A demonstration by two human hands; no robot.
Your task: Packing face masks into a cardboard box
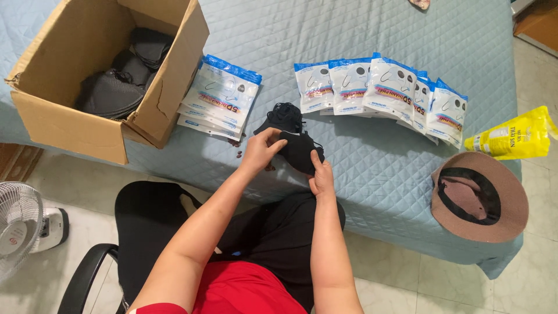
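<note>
Quilted pale-blue bed cover across most of the view, bearing everything below. At upper left, open cardboard box with flaps raised, partly filled with loose black masks. At lower right near the cover's edge, pinkish-brown bucket hat lying crown down, dark inner band showing. Beside the box, stack of flat blue-and-white packets, slightly fanned. Right of centre, second row of like packets overlapping one another, well apart from the stack. At far right, yellow plastic bag just above the hat. Off the bed at lower left, white fan on tiled floor, with a dark chair arm nearby.

Between the two packet groups, small heap of black masks on the cover. Just below it, single black mask held above the cover's near edge. Left hand pinching the mask's left edge, fingers narrow and closed on the fabric. Right hand gripping the mask's lower right edge, thumb pressed on top, fingers curled underneath.
</note>
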